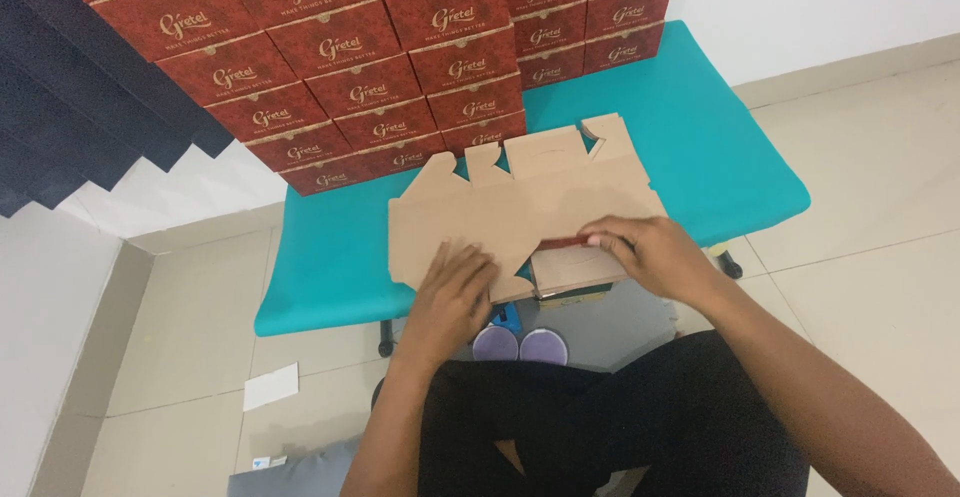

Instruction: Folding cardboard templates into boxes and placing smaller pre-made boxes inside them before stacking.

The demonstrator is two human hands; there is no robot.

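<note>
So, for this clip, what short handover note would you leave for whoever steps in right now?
Left hand: flat, palm down on the unfolded cardboard box blank, no grip.
Right hand: fingers pressing a flap with a red printed edge at the blank's near side.
The blank lies brown side up on the teal bench; finished red boxes are stacked at the back.
Done: blank laid flat, one flap partly turned.
Left: every other fold; no box shape yet.

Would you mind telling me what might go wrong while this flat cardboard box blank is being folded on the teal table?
The cardboard blank overhangs the near edge of the teal table, so pressing from the left hand might tip or slide it off. The right hand is bending a flap at the edge, which could crease crookedly. A hard push might nudge the red boxes stacked close behind.
</note>
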